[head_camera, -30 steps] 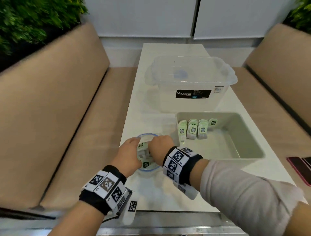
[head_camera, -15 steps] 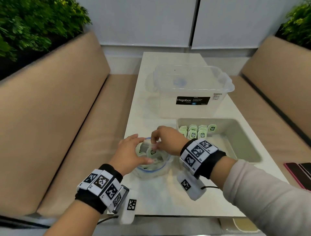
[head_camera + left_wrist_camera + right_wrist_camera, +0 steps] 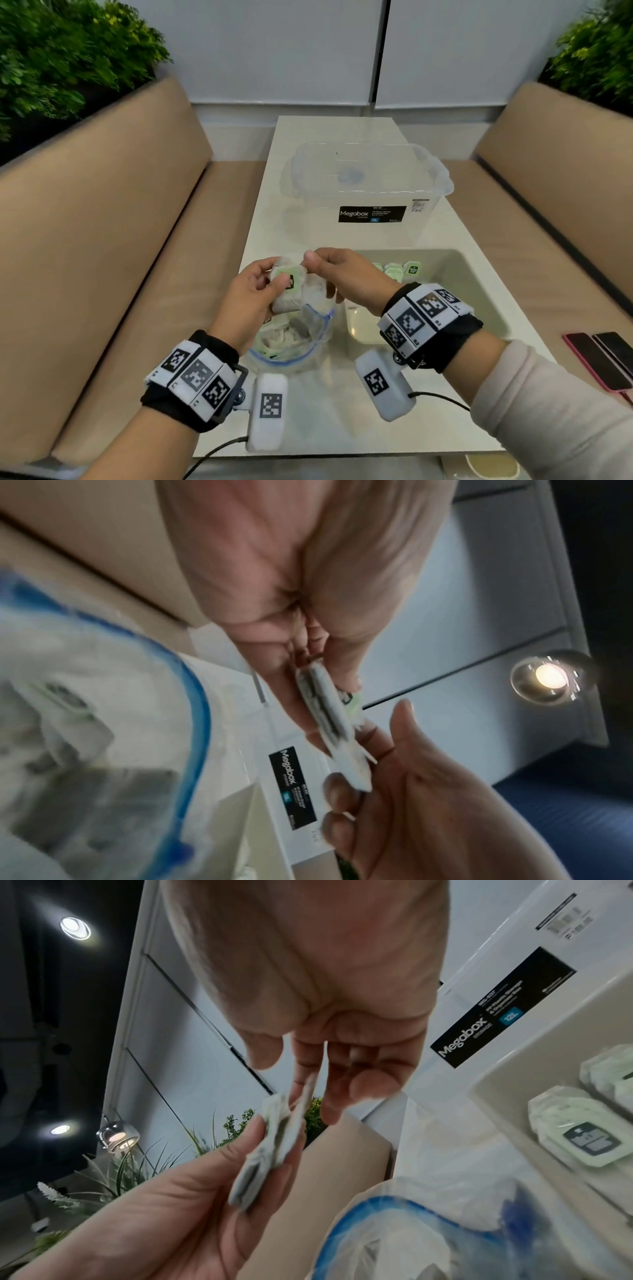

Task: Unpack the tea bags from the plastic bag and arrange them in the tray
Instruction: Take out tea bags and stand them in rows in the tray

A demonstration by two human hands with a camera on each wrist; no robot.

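Above the clear plastic bag point(image 3: 294, 342) with a blue zip rim, my left hand point(image 3: 274, 277) holds a small stack of tea bags point(image 3: 287, 284) with a green tag on the front. My right hand point(image 3: 318, 270) pinches the edge of one tea bag point(image 3: 304, 1096) at that stack. More tea bags point(image 3: 277, 339) lie inside the bag. The grey-green tray point(image 3: 462, 274) sits to the right on the table, with a row of tea bags point(image 3: 397, 270) standing in its back left corner. The left wrist view shows the stack point(image 3: 322, 707) edge-on between my fingers.
A clear Megabox storage box point(image 3: 370, 192) stands just behind the tray. Two phones point(image 3: 603, 359) lie at the table's right edge. Tan benches point(image 3: 102, 257) run along both sides, with plants point(image 3: 61, 61) behind them.
Both hands have come up out of the plastic bag, carrying tea bags. They now hold them together above the bag's mouth.
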